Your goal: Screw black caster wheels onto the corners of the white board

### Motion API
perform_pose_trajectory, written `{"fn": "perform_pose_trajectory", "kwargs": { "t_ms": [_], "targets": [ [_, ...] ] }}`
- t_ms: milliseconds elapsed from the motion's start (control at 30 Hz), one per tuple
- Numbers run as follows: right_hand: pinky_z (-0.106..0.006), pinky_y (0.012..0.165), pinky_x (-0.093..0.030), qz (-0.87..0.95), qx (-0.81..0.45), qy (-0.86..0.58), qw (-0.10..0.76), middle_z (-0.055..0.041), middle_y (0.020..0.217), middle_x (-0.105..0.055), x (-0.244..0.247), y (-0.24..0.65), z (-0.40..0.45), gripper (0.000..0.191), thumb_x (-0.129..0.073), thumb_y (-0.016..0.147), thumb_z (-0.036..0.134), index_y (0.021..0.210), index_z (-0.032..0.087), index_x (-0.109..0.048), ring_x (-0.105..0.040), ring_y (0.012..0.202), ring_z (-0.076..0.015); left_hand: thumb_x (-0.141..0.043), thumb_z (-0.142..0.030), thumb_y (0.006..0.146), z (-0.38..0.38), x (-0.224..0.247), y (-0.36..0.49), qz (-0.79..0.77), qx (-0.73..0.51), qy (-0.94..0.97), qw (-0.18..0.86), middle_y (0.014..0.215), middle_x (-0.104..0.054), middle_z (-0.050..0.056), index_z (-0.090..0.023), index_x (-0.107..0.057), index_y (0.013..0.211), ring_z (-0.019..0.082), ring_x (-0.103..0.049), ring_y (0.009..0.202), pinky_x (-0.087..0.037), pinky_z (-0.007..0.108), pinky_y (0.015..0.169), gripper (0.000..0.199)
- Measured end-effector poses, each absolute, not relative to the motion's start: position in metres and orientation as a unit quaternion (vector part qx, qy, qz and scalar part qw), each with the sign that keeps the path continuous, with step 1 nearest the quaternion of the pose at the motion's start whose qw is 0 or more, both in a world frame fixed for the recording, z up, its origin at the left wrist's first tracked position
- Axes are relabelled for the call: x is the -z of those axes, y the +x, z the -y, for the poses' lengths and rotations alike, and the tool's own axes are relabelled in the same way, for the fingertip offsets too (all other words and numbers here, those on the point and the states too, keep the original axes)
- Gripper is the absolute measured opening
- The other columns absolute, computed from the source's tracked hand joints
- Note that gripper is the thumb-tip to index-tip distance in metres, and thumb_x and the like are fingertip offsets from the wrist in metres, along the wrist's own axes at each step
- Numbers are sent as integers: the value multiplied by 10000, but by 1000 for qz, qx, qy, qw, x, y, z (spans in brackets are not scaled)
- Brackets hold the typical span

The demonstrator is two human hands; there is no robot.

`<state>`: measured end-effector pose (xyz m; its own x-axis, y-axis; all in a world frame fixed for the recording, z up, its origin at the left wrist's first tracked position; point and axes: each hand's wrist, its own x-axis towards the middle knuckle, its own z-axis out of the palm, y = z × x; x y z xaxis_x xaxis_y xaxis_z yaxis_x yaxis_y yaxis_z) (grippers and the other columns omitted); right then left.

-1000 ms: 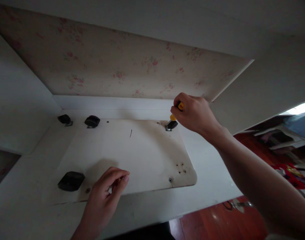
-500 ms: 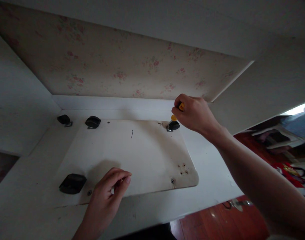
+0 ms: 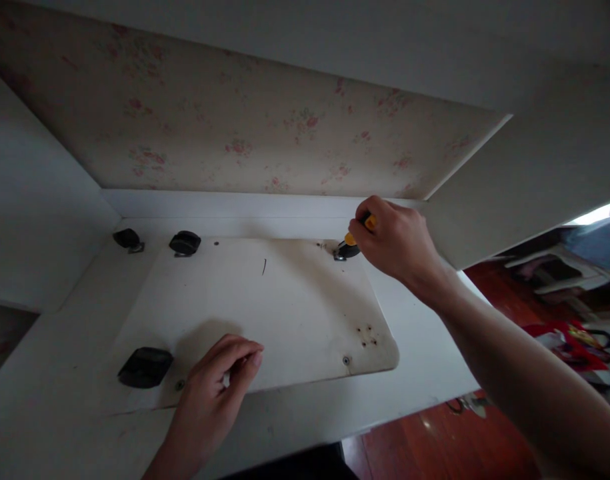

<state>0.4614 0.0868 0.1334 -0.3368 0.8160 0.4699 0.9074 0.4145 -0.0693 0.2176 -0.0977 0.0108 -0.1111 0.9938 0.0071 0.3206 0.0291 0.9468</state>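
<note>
My right hand (image 3: 397,240) is wrapped round the yellow and black handle of a screwdriver (image 3: 351,239). The screwdriver slants down to the metal plate of a black caster (image 3: 353,252) at the far right corner of a white board (image 3: 295,307). The tip's exact contact is too small to tell. Over the board's near edge, my left hand (image 3: 217,380) is closed, thumb and fingertips pressed together. Whatever it holds, if anything, is hidden. Left of that hand lies a larger black caster (image 3: 145,367).
Two more black casters, one (image 3: 185,243) at the board's back left and another (image 3: 127,238) farther left, stand near the back ledge (image 3: 235,203). Small screw holes (image 3: 367,335) mark the board's right side. White side panels and a floral back panel (image 3: 265,133) enclose the space.
My right hand has moved slightly right and down, and the screwdriver handle now leans more to the right. My left hand stays in place.
</note>
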Motion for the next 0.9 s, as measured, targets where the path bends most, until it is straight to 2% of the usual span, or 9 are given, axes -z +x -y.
{"fn": "perform_pose_trajectory", "kwargs": {
  "t_ms": [100,233,333,400,533,633,700,800,900],
  "targets": [
    [-327,597,-325,801,94,-553,211,-67,777,-674,-139,464,-91,102,-536,852,255,866,199,-620,-563,638,-196,-664,-330,882,99,-9,217,-607,-427,554,378,847,-688,43,-251,-749,839,162,-623,721,-469,219,617,123],
    [-333,595,-344,800,37,-577,162,-92,825,-666,-154,464,-103,265,-556,875,369,1054,176,-586,-560,650,-217,-645,-330,902,101,-7,216,-606,-415,566,374,850,-682,34,-257,-735,857,159,-630,734,-474,218,624,124],
    [-326,626,-383,826,-27,-543,149,-99,903,-670,-161,460,-112,295,-563,861,271,1136,165,-539,-585,716,-216,-643,-329,906,101,-7,216,-604,-412,576,367,849,-681,28,-256,-729,861,154,-636,740,-483,214,641,122],
    [-332,649,-398,841,-2,-518,155,-107,949,-675,-160,458,-118,252,-522,898,258,1135,175,-541,-601,764,-227,-640,-330,909,101,-7,216,-605,-408,579,363,849,-683,25,-253,-727,861,149,-637,729,-486,211,636,126],
    [-386,685,-444,839,73,-518,149,-170,1165,-634,-152,461,-132,339,-395,982,405,1172,185,-569,-628,851,-279,-621,-346,919,100,-6,215,-599,-406,596,348,848,-690,17,-249,-722,862,142,-645,723,-497,207,622,152],
    [-400,797,-482,856,25,-493,154,-188,1289,-583,-151,468,-141,380,-416,948,316,1280,168,-528,-634,973,-278,-602,-354,929,100,-5,214,-591,-407,612,333,841,-691,9,-249,-717,866,137,-650,727,-507,202,626,168],
    [-405,825,-484,855,29,-496,148,-174,1220,-632,-153,473,-143,372,-450,926,300,1256,165,-554,-637,986,-287,-596,-355,934,99,-4,214,-591,-404,617,328,838,-689,4,-248,-714,867,129,-646,711,-509,196,619,172],
    [-438,765,-488,826,74,-544,126,-169,1068,-684,-157,478,-141,396,-466,937,458,1166,168,-611,-652,902,-324,-587,-356,941,99,-4,215,-588,-401,622,326,841,-690,1,-250,-710,870,125,-652,717,-517,189,623,177],
    [-428,807,-495,837,21,-529,137,-196,1243,-621,-159,481,-140,446,-434,943,413,1294,159,-542,-655,955,-301,-587,-354,942,100,-3,215,-587,-403,625,319,841,-695,-2,-253,-710,870,123,-663,723,-520,179,617,176]
  ]
}}
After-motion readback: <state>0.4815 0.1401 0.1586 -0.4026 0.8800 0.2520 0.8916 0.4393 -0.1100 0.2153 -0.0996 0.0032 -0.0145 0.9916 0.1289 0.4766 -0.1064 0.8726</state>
